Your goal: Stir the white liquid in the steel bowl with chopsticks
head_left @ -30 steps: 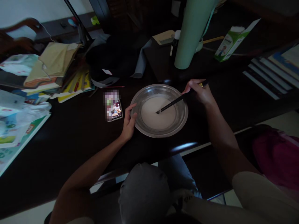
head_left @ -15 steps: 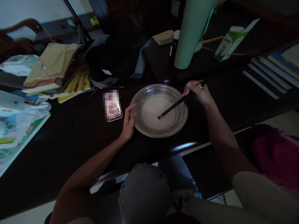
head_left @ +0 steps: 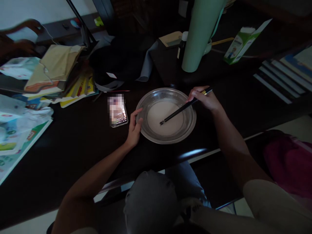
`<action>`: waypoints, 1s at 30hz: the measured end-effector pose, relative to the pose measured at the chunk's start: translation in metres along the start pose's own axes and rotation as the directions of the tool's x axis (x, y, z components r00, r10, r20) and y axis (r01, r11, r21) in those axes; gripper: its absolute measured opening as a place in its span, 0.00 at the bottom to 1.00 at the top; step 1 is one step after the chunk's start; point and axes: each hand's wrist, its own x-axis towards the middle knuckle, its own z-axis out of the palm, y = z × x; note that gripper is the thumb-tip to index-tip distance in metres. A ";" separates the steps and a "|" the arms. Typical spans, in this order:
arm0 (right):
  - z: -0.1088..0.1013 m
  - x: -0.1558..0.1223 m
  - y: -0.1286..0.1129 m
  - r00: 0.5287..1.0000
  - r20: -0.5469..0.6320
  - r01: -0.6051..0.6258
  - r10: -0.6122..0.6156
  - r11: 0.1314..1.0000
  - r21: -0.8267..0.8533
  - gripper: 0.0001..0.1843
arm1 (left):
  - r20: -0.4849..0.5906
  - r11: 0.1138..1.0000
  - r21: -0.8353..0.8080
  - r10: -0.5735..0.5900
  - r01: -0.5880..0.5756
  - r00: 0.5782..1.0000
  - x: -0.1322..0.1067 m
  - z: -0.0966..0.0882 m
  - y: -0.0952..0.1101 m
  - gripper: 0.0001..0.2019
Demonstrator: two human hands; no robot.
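A round metal bowl (head_left: pixel 168 140) stands on the dark table, holding a whitish liquid (head_left: pixel 164 113). My left hand (head_left: pixel 135 130) grips the bowl's left rim, thumb and fingers on either side of the edge. Over the right rim, my right hand (head_left: pixel 202 97) is closed around black chopsticks (head_left: pixel 179 110) with a gold band near the top. They slant down to the left, their lower tips in or at the surface of the liquid; they lie so close together that I cannot count them surely.
Left of the bowl lies a lit phone (head_left: pixel 119 112). Books and papers (head_left: pixel 56 68) are piled at the left. Behind the bowl stand a tall green bottle (head_left: pixel 202 35), a small dark bottle (head_left: pixel 181 47) and a green-white box (head_left: pixel 237 47). More books (head_left: pixel 280 78) lie at the right.
My right hand has shifted slightly left, and the chopstick tips have moved a little left through the liquid. The left hand and the bowl stay practically in place.
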 end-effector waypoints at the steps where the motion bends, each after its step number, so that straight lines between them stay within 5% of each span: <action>1: 0.001 0.000 0.000 1.000 0.006 0.003 -0.003 1.000 -0.009 0.23 | 0.002 1.000 0.000 0.000 0.000 1.000 0.000 0.000 0.000 0.22; 7: -0.004 0.001 0.003 0.983 -0.185 0.014 -0.016 1.000 -0.016 0.25 | -0.005 1.000 0.013 0.008 -0.008 1.000 0.000 0.000 0.000 0.22; 13: 0.000 0.000 0.000 1.000 -0.022 0.001 -0.001 1.000 -0.007 0.22 | -0.009 1.000 0.007 -0.005 0.005 1.000 -0.001 0.000 0.001 0.22; 19: -0.005 0.001 0.001 0.987 -0.161 0.010 -0.017 0.999 -0.044 0.25 | -0.009 1.000 -0.017 -0.014 0.014 1.000 -0.001 0.001 0.002 0.22; 26: -0.001 0.000 0.001 1.000 -0.014 -0.004 0.004 1.000 -0.026 0.24 | -0.009 1.000 0.007 -0.008 0.009 1.000 -0.001 0.001 0.001 0.22; 30: -0.005 0.002 0.005 0.994 -0.102 0.022 -0.024 1.000 -0.015 0.25 | -0.007 1.000 0.007 0.007 -0.006 1.000 -0.001 0.001 0.000 0.21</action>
